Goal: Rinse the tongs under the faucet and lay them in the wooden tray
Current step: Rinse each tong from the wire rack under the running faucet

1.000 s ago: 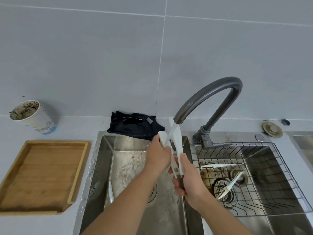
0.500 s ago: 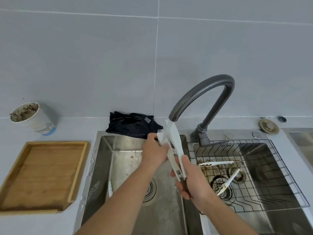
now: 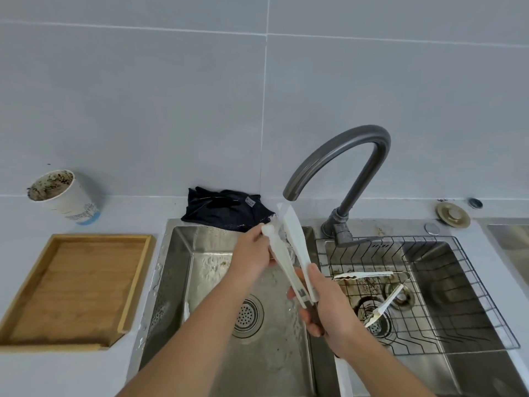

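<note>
Two hands meet over the left steel sink basin [image 3: 177, 282], right of the shallow rectangular wooden tray [image 3: 74, 285] on the pale worktop [image 3: 123, 213]. Left hand [image 3: 252, 253] pinches one white plastic arm of the long tongs [image 3: 294, 250]; right hand [image 3: 329, 308] is wrapped round their dark handle end. Tips sit in the stream below the curved grey metal faucet [image 3: 343, 156], beside a black wire rack [image 3: 446, 296].

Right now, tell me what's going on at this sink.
A person is rinsing white tongs under the running faucet, over the left sink basin. The right hand grips the handle end, and the left hand rubs one tong tip. The wooden tray on the counter to the left is empty. Two more utensils lie on the wire rack in the right basin.
</note>
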Tool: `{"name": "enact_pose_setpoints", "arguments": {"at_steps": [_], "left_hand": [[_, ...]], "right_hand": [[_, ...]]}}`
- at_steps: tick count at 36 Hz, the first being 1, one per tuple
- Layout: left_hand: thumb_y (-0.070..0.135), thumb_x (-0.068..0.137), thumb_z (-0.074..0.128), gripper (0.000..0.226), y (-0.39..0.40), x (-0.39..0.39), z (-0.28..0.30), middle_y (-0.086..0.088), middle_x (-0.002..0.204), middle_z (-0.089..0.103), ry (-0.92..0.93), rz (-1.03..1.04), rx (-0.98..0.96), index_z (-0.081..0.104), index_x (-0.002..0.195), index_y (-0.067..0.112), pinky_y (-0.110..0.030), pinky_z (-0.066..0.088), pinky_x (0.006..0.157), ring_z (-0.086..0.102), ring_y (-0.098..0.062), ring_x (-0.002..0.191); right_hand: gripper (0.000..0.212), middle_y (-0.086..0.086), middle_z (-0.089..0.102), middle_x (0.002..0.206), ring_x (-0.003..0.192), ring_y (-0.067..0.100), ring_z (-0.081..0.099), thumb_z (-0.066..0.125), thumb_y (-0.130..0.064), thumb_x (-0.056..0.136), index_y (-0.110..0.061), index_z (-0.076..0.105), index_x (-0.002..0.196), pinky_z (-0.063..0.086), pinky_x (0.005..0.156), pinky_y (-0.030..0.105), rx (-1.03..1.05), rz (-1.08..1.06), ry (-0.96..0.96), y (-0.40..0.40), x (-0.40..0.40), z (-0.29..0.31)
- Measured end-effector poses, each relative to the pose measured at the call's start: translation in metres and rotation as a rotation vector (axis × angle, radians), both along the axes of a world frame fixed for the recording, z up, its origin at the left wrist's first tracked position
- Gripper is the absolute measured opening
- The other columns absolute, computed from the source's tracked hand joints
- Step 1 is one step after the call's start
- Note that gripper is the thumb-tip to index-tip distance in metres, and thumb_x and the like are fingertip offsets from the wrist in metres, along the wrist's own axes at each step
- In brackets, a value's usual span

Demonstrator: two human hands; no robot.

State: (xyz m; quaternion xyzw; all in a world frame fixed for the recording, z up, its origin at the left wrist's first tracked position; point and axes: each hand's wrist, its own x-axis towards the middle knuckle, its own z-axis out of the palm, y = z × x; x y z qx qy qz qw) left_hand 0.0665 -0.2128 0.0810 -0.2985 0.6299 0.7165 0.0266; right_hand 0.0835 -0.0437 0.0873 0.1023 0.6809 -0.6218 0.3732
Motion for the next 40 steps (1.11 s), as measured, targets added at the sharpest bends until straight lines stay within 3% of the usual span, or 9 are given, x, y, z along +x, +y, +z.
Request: {"name": "enact_pose_setpoints", "arguments": {"at_steps": [4, 13, 21, 25, 29, 32, 36, 38, 40], "left_hand": [[0.007, 0.103, 0.046, 0.030, -0.013, 0.024, -0.005, -0.008, 0.095, 0.080, -0.016, 0.126, 0.226, 0.070, 0.114, 0.022, -0.030, 0.062, 0.069, 0.077, -0.023, 0.089], [0.014, 0.098, 0.063, 0.014, -0.016, 0.068, -0.018, -0.001, 0.082, 0.077, -0.025, 0.176, 0.168, 0.075, 0.100, 0.021, -0.023, 0.057, 0.064, 0.075, -0.016, 0.075], [0.024, 0.094, 0.069, 0.018, -0.016, 0.099, -0.025, -0.005, 0.090, 0.080, 0.013, 0.181, 0.162, 0.067, 0.112, 0.023, -0.023, 0.058, 0.067, 0.075, -0.018, 0.080], [0.024, 0.086, 0.079, 0.033, -0.015, 0.118, -0.035, -0.005, 0.087, 0.078, -0.028, 0.211, 0.122, 0.064, 0.114, 0.029, -0.035, 0.063, 0.072, 0.074, -0.019, 0.077], [0.020, 0.080, 0.083, 0.046, -0.019, 0.135, -0.048, -0.008, 0.095, 0.076, -0.101, 0.231, 0.017, 0.061, 0.119, 0.028, -0.041, 0.063, 0.074, 0.076, -0.026, 0.084], [0.015, 0.079, 0.083, 0.050, -0.027, 0.147, -0.057, -0.009, 0.093, 0.076, -0.150, 0.231, -0.030, 0.060, 0.122, 0.027, -0.043, 0.063, 0.072, 0.076, -0.024, 0.081], [0.015, 0.082, 0.080, 0.042, -0.041, 0.160, -0.072, -0.001, 0.081, 0.076, -0.168, 0.235, -0.048, 0.062, 0.111, 0.040, -0.026, 0.058, 0.059, 0.076, -0.014, 0.068], [0.017, 0.084, 0.079, 0.040, -0.049, 0.167, -0.079, 0.005, 0.073, 0.075, -0.179, 0.224, -0.072, 0.060, 0.095, 0.050, -0.028, 0.059, 0.060, 0.073, -0.011, 0.063], [0.019, 0.083, 0.080, 0.038, -0.056, 0.171, -0.087, 0.008, 0.074, 0.076, -0.202, 0.224, -0.079, 0.061, 0.097, 0.049, -0.037, 0.063, 0.071, 0.074, -0.013, 0.067]], "right_hand": [[0.062, 0.018, 0.058, 0.083, 0.047, 0.016, 0.041, 0.035, -0.058, 0.103, -0.013, 0.075, 0.090, 0.029, 0.040, 0.027, -0.021, -0.003, -0.002, -0.001, 0.007, -0.004], [0.064, 0.000, 0.051, 0.052, 0.041, 0.014, 0.040, 0.039, -0.062, 0.099, -0.006, 0.068, 0.093, 0.031, 0.039, 0.026, 0.124, 0.047, 0.005, -0.005, 0.024, -0.021], [0.013, -0.010, 0.066, 0.070, 0.051, 0.013, 0.054, 0.059, -0.043, 0.097, -0.042, 0.065, 0.108, 0.042, 0.043, 0.028, 0.104, 0.148, 0.149, -0.021, 0.050, -0.030], [0.030, 0.006, 0.071, 0.090, 0.055, 0.015, 0.062, 0.070, -0.044, 0.089, -0.039, 0.058, 0.116, 0.052, 0.049, 0.032, 0.170, 0.199, 0.137, -0.032, 0.063, -0.038], [0.042, -0.009, 0.072, 0.087, 0.067, 0.011, 0.073, 0.078, -0.051, 0.076, -0.051, 0.051, 0.107, 0.062, 0.055, 0.036, 0.266, 0.231, 0.164, -0.041, 0.076, -0.050], [0.054, -0.012, 0.070, 0.092, 0.069, 0.010, 0.072, 0.079, -0.050, 0.073, -0.047, 0.048, 0.116, 0.056, 0.051, 0.030, 0.278, 0.244, 0.150, -0.049, 0.085, -0.057], [0.058, -0.014, 0.070, 0.102, 0.076, 0.011, 0.070, 0.073, -0.059, 0.073, -0.048, 0.047, 0.123, 0.060, 0.074, 0.039, 0.293, 0.271, 0.144, -0.060, 0.094, -0.068], [0.073, -0.011, 0.069, 0.112, 0.094, 0.015, 0.071, 0.064, -0.073, 0.066, -0.045, 0.049, 0.132, 0.057, 0.091, 0.048, 0.306, 0.282, 0.132, -0.066, 0.099, -0.074], [0.082, -0.008, 0.069, 0.111, 0.098, 0.017, 0.069, 0.058, -0.078, 0.064, -0.044, 0.046, 0.138, 0.055, 0.095, 0.050, 0.330, 0.269, 0.104, -0.070, 0.103, -0.081]]}}
